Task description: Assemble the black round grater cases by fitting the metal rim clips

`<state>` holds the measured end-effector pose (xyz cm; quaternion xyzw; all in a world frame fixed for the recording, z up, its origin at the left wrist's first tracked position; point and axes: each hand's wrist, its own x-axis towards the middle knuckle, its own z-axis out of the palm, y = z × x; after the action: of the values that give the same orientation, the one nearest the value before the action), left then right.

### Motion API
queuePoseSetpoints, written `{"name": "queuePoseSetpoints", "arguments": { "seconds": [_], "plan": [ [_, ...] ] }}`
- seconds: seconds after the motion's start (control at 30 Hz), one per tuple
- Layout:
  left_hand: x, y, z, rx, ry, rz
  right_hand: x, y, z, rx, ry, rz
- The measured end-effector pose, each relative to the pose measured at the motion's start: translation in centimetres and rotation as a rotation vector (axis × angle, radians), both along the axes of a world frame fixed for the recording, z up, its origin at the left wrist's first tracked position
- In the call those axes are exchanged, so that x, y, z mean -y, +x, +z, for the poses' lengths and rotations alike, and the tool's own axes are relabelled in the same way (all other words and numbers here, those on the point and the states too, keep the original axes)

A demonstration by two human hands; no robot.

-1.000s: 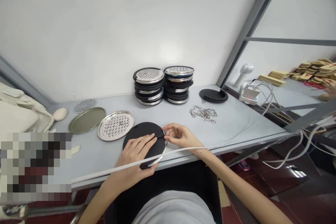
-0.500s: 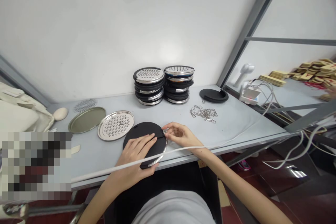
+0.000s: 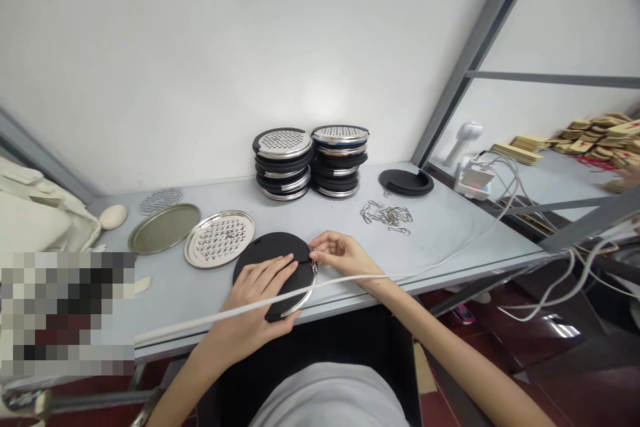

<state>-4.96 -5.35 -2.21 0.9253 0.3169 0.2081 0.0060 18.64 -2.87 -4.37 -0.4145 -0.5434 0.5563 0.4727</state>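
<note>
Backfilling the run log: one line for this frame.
left hand: holding black disc | right hand: pinching metal clip at disc's rim | nearby: grater plate, clip pile

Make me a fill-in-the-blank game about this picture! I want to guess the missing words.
The round disc under the left hand is coloured ____.
The long cable crossing in front of that hand is coloured ____.
Exactly ____ stacks stand near the wall.
In the picture, the metal hooks lie to the ____ of those stacks.

Missing words: black; white; two; right.

The left hand (image 3: 259,285) lies palm down, fingers (image 3: 273,271) outstretched, thumb (image 3: 284,325) apart; the right hand (image 3: 345,255) curls, fingertips (image 3: 323,257) seemingly pinched.
</note>
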Motion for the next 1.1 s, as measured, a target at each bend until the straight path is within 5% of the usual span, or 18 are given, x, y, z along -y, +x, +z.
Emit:
{"name": "queuePoseSetpoints", "arguments": {
  "seconds": [1.1],
  "plan": [
    [0.0, 0.2, 0.1, -0.015, 0.006, 0.009, 0.6, 0.4, 1.1, -0.053, -0.068, -0.019]
  ]
}}
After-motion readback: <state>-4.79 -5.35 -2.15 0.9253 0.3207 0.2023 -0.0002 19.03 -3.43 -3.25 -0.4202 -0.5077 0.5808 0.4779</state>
